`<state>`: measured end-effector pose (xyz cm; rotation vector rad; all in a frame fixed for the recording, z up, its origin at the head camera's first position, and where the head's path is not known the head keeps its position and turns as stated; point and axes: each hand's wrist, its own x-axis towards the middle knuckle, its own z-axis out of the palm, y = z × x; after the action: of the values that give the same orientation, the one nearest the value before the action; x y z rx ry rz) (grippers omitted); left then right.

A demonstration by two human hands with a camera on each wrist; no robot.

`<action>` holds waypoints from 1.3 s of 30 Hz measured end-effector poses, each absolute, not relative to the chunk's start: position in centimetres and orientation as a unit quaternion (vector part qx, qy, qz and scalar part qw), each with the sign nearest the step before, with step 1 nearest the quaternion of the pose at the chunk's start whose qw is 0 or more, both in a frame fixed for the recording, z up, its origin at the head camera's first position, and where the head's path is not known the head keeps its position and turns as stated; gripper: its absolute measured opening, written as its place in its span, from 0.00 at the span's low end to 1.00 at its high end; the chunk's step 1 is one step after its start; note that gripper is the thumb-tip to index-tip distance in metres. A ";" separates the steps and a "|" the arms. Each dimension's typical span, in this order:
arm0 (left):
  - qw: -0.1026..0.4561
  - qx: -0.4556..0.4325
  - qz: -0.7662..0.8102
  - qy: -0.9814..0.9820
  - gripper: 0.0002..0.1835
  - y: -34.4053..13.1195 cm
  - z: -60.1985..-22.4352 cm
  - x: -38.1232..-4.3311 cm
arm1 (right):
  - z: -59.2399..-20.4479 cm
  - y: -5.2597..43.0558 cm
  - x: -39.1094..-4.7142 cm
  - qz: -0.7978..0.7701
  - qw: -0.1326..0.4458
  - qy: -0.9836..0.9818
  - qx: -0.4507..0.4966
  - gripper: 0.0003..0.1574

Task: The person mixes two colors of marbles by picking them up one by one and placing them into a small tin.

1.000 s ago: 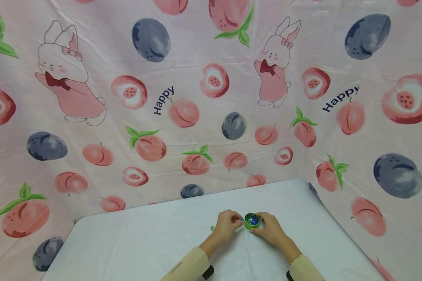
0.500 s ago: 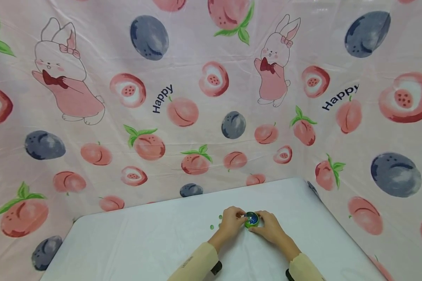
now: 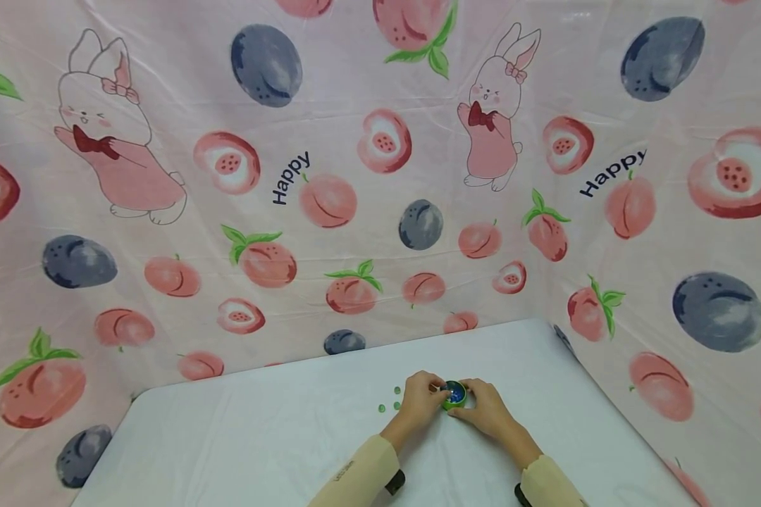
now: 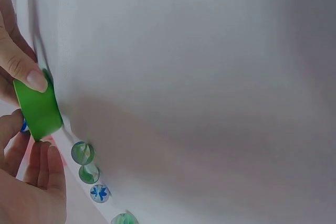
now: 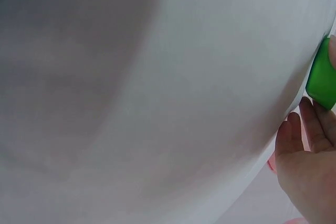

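A small green cup [image 3: 453,405] stands on the white table, and blue marbles show inside its mouth in the head view. My right hand [image 3: 490,411] grips the cup from the right, its thumb on the near side and its fingers around the far side. From the left, my left hand [image 3: 421,401] pinches a blue marble [image 4: 24,125] right at the cup's rim. The left wrist view shows the cup's green wall [image 4: 38,109] with the right thumb pressed on it. Most of the pinched marble is hidden by fingers.
Several loose glass marbles lie left of the left hand, among them a green-swirled marble [image 4: 82,153] and a blue-patterned marble [image 4: 100,193]. A dark object [image 3: 563,338] sits at the table's back right edge. A fruit-and-rabbit printed curtain [image 3: 330,232] surrounds the table.
My left hand has moved right, bringing the marble from beside the cup to its rim. Marbles it partly covered now show on the left. The right hand keeps holding the cup in place.
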<state>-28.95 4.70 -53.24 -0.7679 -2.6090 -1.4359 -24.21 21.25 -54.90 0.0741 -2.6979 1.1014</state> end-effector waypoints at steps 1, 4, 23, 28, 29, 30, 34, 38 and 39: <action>0.033 -0.250 -0.467 -0.847 0.06 4.7 -53.3 -28.9 | -54.9 21.2 -24.2 0.375 0.113 -0.920 0.026 0.34; 0.036 -0.255 -0.471 -0.843 0.06 4.6 -53.4 -28.8 | -54.8 21.2 -24.1 0.377 0.113 -0.919 0.026 0.34; 0.064 -0.271 -0.468 -0.839 0.08 1.9 -53.5 -28.5 | -54.8 21.2 -24.1 0.367 0.109 -0.924 0.019 0.35; 0.072 -0.273 -0.457 -0.843 0.09 0.7 -53.4 -28.5 | -54.8 21.2 -24.1 0.367 0.107 -0.924 0.016 0.36; 0.075 -0.273 -0.455 -0.844 0.09 0.4 -53.4 -28.5 | -54.8 21.1 -24.1 0.366 0.106 -0.925 0.014 0.36; 0.077 -0.273 -0.452 -0.846 0.09 0.2 -53.4 -28.6 | -54.8 21.1 -24.1 0.365 0.105 -0.925 0.013 0.36; 0.079 -0.272 -0.446 -0.849 0.09 -0.9 -53.6 -28.7 | -54.8 21.0 -24.1 0.361 0.102 -0.927 0.008 0.36; 0.087 -0.273 -0.436 -0.853 0.09 -1.8 -53.7 -28.7 | -54.9 20.9 -24.1 0.359 0.098 -0.928 0.003 0.37; 0.089 -0.273 -0.434 -0.854 0.09 -2.1 -53.8 -28.7 | -54.8 20.9 -24.1 0.360 0.097 -0.928 0.002 0.37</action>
<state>-28.71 -2.09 -53.76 -0.8125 -2.5408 -1.2913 -24.09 20.92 -54.84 0.0069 -2.7483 1.0663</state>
